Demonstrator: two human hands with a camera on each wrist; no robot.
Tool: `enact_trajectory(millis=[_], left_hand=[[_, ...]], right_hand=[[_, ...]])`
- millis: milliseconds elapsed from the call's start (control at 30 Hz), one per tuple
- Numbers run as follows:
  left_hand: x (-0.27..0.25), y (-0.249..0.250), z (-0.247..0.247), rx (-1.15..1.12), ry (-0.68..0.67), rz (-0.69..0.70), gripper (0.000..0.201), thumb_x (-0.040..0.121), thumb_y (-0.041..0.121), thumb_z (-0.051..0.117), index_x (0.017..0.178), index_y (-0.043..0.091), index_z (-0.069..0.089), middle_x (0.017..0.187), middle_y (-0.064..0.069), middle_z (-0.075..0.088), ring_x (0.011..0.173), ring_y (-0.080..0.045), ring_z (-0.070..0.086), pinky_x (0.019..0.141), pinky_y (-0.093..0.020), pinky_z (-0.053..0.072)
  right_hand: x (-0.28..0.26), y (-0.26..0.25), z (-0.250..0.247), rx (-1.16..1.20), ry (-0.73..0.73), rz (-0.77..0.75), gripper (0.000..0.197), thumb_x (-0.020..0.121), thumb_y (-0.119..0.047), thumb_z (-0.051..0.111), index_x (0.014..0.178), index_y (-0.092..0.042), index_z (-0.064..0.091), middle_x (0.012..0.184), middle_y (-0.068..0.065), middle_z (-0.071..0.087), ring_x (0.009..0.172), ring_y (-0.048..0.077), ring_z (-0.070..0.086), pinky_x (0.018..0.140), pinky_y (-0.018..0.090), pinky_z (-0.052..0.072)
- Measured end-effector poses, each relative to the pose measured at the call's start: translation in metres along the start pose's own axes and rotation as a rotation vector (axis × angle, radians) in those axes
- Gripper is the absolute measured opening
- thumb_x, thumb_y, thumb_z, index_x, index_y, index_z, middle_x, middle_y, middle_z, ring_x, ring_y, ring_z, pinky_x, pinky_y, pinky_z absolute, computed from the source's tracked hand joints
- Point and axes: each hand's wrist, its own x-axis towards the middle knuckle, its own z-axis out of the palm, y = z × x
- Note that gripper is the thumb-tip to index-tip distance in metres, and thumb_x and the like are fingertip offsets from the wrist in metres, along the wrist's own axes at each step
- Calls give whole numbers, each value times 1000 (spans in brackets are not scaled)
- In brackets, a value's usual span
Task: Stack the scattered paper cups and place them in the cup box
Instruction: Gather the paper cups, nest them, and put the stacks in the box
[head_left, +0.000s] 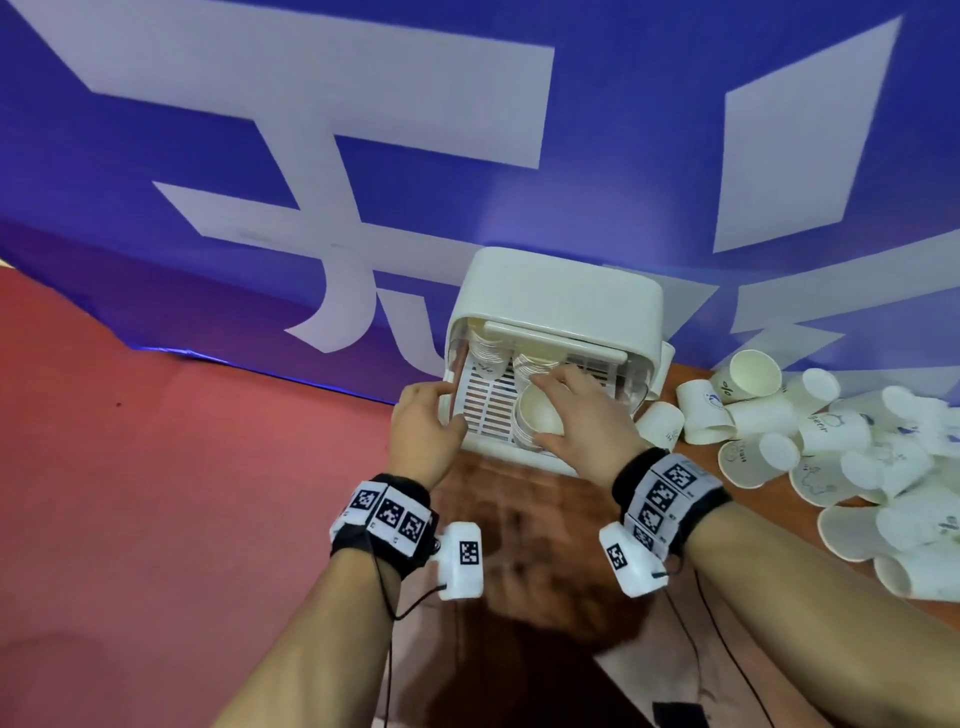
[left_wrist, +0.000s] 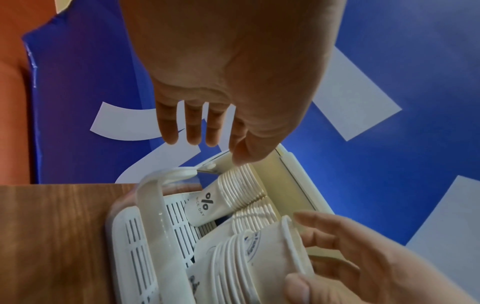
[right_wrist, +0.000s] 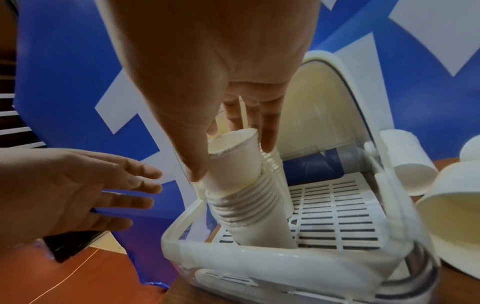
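White paper: three cup stacks (head_left: 537, 415) sitting in one box (head_left: 556, 296); right hand (head_left: 587, 415) gripping one, left hand (head_left: 423, 431) open; wooden table (head_left: 519, 519), blue banner (head_left: 260, 156).

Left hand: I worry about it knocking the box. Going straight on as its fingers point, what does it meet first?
Probably the cup box: the left hand points at its near left rim, though depth is unclear.

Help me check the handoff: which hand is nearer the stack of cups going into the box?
Right. The right hand holds the stack of cups with thumb and fingers; the left hand rests at the cup box left edge, apart from it.
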Motion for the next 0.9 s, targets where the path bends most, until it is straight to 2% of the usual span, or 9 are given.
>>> enact_trajectory(millis=[200, 433, 700, 800, 900], left_hand=[[6, -13, -3, -24, -15, -54, 40, 79, 16, 68, 119, 19, 64, 121, -2, 55, 108, -19, 54, 95, -38, 47], [7, -17, -4, -42, -15, -53, 40, 79, 12, 66, 119, 16, 65, 118, -2, 56, 107, -20, 54, 97, -37, 45], [-3, -9, -5, -45, -13, -55, 39, 79, 10, 67, 118, 15, 65, 119, -5, 56, 109, -23, 55, 99, -42, 45], [-9, 2, -7, -17, -18, -49, 39, 80, 11, 66, 119, 14, 64, 121, -5, 56, 111, -23, 54, 101, -40, 43], [-17, 15, -7, -2, -16, -10, 39, 80, 11, 65, 119, 14, 64, 121, -6, 56, 112, -22, 54, 102, -38, 42]], right_hand=[[12, 2, 15, 13, -42, 41, 78, 82, -39, 75, 148, -23, 37, 140, -1, 40, 128, 22, 41, 97, 38, 45], [16, 5, 24, -30, -60, 76, 75, 83, -42, 74, 148, -28, 38, 141, -3, 40, 128, 21, 41, 95, 33, 42], [15, 7, 25, -6, -80, 82, 77, 83, -45, 73, 150, -30, 37, 145, -4, 37, 132, 21, 38, 100, 36, 43], [10, 7, 21, 62, -53, 73, 80, 82, -46, 73, 150, -27, 36, 148, -4, 37, 134, 22, 37, 107, 34, 38], [-1, 10, 11, 136, -10, 62, 74, 85, -41, 71, 149, -23, 38, 150, -4, 37, 137, 20, 36, 109, 30, 32]])
